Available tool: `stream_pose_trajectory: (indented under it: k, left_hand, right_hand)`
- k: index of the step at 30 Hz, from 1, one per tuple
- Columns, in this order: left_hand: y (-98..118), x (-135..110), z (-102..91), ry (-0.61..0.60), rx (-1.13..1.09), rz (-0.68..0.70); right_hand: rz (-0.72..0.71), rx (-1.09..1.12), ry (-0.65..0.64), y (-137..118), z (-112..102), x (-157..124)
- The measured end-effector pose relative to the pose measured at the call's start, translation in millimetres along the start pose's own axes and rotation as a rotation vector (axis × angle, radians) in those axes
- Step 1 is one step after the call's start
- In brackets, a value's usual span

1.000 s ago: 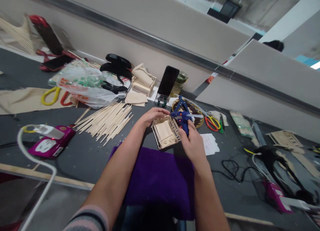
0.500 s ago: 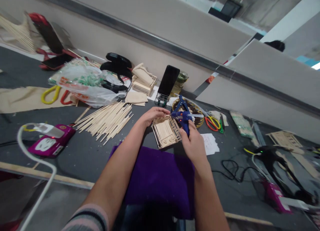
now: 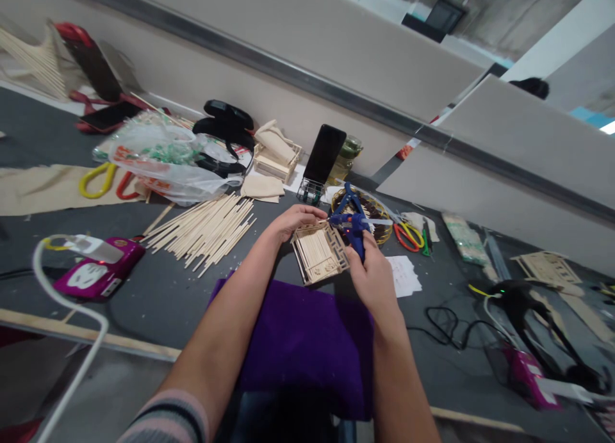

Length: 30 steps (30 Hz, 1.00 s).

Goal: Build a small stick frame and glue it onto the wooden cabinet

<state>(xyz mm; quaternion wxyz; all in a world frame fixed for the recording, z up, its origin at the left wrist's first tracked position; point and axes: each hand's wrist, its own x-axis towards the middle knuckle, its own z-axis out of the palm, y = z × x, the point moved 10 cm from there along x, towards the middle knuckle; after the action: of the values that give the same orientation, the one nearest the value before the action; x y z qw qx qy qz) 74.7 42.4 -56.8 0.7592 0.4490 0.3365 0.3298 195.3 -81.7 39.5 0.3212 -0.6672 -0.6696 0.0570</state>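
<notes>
A small frame of wooden sticks [image 3: 319, 253] lies on the dark table just beyond a purple cloth [image 3: 302, 340]. My left hand [image 3: 294, 220] is closed over its far edge, pinching it. My right hand [image 3: 372, 276] grips the handle of a blue glue gun [image 3: 352, 228]. The gun's nozzle points left at the frame's far right corner, close to my left fingertips.
A loose pile of wooden sticks [image 3: 206, 228] lies left of the frame. Behind are a plastic bag [image 3: 163, 158], a propped black phone [image 3: 324, 153], a round dish [image 3: 372, 209] and red and yellow scissors [image 3: 408, 235]. A magenta power strip [image 3: 98, 273] sits at left, black cables [image 3: 451, 324] at right.
</notes>
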Motion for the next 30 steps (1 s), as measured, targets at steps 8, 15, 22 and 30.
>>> stream_pose_trajectory:
  k: [8, 15, 22, 30]
  left_hand:
    - [0.0, 0.4, 0.7, -0.007, -0.025, 0.002]
    - [0.1, 2.7, -0.6, -0.016, 0.018, 0.025]
    - [-1.1, 3.8, -0.3, -0.022, 0.011, 0.021]
    - [-0.8, 3.7, -1.1, -0.017, 0.021, 0.021]
  right_hand:
    - [0.012, 0.009, -0.006, -0.4, -1.1, 0.5]
    - [0.004, 0.009, -0.018, -3.6, -2.8, 0.7]
    - [-0.032, 0.035, -0.020, -9.1, -3.6, 1.3]
    - [0.032, 0.013, -0.015, 2.5, -1.2, -0.5]
